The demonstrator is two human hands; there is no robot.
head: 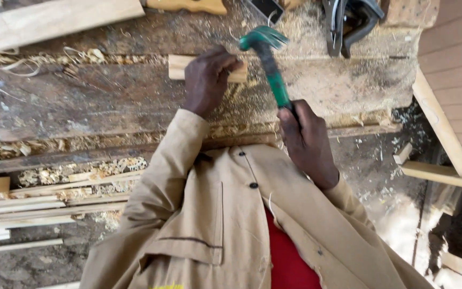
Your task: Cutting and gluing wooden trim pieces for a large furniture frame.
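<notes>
Looking down from the head cam, the left hand is pressed flat-ish over a small pale wood block lying on the workbench, fingers curled over its far side so only the two ends of the block show. The right hand is wrapped tight round the lower end of a green-handled claw hammer, with the head up near the block's right end and a bit blurred.

What could go wrong, I reckon: the hammer head is right beside the left fingers, so a strike that drifts left would land on knuckles instead of wood. The block is small and sits in loose sawdust, so it could skid or flip if the hold slips. I can't tell if there's a nail under that hand.

Counting: one hammer, one block, two hands. One long plank lies across the top left, and a stack of thin slats lies lower left, I can't count them exactly. One dark metal tool sits at the top right, kind unclear. Shavings everywhere
</notes>
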